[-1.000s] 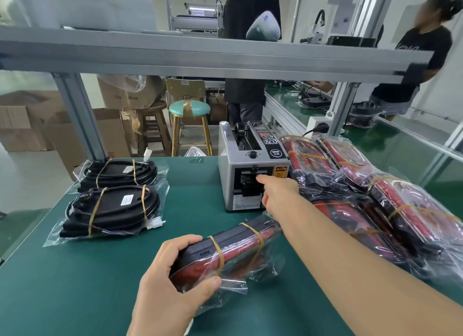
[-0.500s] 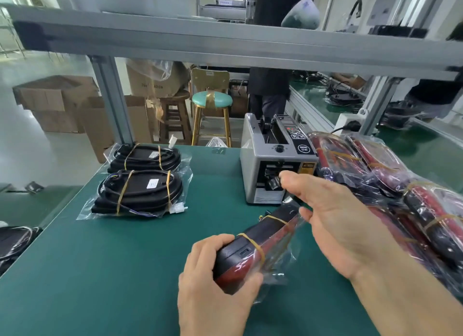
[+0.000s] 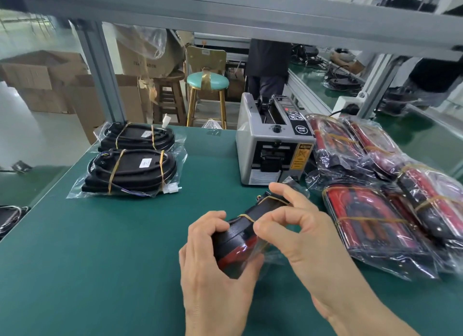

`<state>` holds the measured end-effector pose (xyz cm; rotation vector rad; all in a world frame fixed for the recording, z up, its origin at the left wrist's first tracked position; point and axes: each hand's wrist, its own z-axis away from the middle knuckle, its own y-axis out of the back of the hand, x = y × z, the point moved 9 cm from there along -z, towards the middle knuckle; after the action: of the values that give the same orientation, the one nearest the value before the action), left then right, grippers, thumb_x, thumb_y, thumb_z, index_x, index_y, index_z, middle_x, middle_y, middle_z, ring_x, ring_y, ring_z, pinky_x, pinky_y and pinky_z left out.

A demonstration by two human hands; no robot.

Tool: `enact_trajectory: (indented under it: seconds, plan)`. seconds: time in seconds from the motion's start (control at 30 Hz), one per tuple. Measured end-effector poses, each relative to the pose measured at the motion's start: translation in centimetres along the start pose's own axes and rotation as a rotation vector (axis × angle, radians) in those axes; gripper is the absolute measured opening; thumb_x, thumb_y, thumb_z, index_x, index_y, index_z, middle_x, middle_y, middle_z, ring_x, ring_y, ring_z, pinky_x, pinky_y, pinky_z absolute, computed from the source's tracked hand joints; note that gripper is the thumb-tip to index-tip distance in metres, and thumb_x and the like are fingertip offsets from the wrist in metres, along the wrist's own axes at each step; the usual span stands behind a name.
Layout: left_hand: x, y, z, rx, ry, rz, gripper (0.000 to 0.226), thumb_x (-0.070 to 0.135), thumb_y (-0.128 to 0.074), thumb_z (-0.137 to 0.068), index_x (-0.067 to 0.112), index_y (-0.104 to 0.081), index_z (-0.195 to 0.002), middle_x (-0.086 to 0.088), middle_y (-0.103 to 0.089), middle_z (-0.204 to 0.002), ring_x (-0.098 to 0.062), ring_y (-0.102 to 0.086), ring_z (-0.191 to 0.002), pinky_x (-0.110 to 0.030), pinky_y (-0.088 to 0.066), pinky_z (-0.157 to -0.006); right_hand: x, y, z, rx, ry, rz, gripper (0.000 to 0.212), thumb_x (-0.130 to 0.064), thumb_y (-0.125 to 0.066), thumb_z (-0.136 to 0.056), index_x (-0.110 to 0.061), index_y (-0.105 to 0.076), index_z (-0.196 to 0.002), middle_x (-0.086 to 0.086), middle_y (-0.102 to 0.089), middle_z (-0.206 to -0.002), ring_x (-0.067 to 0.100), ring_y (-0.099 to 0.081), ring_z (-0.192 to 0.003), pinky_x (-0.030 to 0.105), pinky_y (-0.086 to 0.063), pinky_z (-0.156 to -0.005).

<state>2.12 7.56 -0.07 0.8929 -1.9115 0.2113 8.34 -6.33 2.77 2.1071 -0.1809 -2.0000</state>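
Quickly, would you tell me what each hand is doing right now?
Left hand: grips the bagged red-and-black unit.
Right hand: fingers curled on the same unit's bag.

A: Where can a hand pass?

B: Left of the left hand (image 3: 213, 268), the green bench (image 3: 112, 248) lies bare as far as the two clear bags of black cabled units (image 3: 132, 171). A wide lane runs between those bags and the grey tape dispenser box (image 3: 270, 147).

A: And on the right?

B: Blocked. The heap of bagged red-and-black units (image 3: 375, 215) lies just beside the right hand (image 3: 300, 233). The dispenser stands just beyond the fingers (image 3: 288, 192) on the held red-and-black bagged unit (image 3: 240, 238).
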Motion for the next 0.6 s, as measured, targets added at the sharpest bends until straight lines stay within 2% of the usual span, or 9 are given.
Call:
enact_trajectory:
  seconds: [0.07, 0.23, 0.4, 0.6]
  plan:
    - [0.13, -0.01, -0.06, -0.004, -0.028, 0.004, 0.055, 0.041, -0.076, -0.057, 0.039, -0.045, -0.103, 0.017, -0.054, -0.121, -0.016, -0.057, -0.102, -0.05, -0.05, -0.077, 0.22, -0.15, 0.11, 0.001, 0.003, 0.029, 0.004, -0.029, -0.071, -0.059, -0.026, -0.073, -0.057, -0.035, -0.046, -0.127, -0.017, -0.036, -0.122, 0.027, -0.028, -0.106]
    - [0.3, -0.1, -0.17, -0.008, -0.068, 0.017, 0.05, 0.04, -0.074, -0.058, 0.037, -0.045, -0.098, 0.018, -0.05, -0.121, -0.014, -0.055, -0.102, -0.049, -0.05, -0.075, 0.52, -0.35, 0.06, -0.003, -0.005, 0.084, 0.006, -0.025, -0.073, -0.064, -0.026, -0.073, -0.058, -0.032, -0.047, -0.126, -0.015, -0.035, -0.124, 0.036, -0.026, -0.114]
    - [0.31, -0.09, -0.21, -0.004, -0.08, 0.015, 0.047, 0.04, -0.073, -0.058, 0.034, -0.045, -0.096, 0.019, -0.05, -0.119, -0.01, -0.053, -0.102, -0.047, -0.05, -0.076, 0.48, -0.54, -0.06, -0.03, -0.012, 0.121, 0.008, -0.026, -0.073, -0.065, -0.027, -0.073, -0.057, -0.03, -0.048, -0.125, -0.012, -0.035, -0.125, 0.037, -0.029, -0.112]
    - [0.44, -0.13, -0.15, -0.009, -0.103, -0.014, 0.05, 0.035, -0.077, -0.057, 0.038, -0.046, -0.096, 0.02, -0.048, -0.121, -0.008, -0.054, -0.098, -0.047, -0.051, -0.073, 0.43, -0.4, -0.2, -0.035, 0.002, 0.174, 0.009, -0.023, -0.074, -0.067, -0.027, -0.073, -0.059, -0.032, -0.05, -0.12, -0.015, -0.034, -0.121, 0.032, -0.028, -0.11]
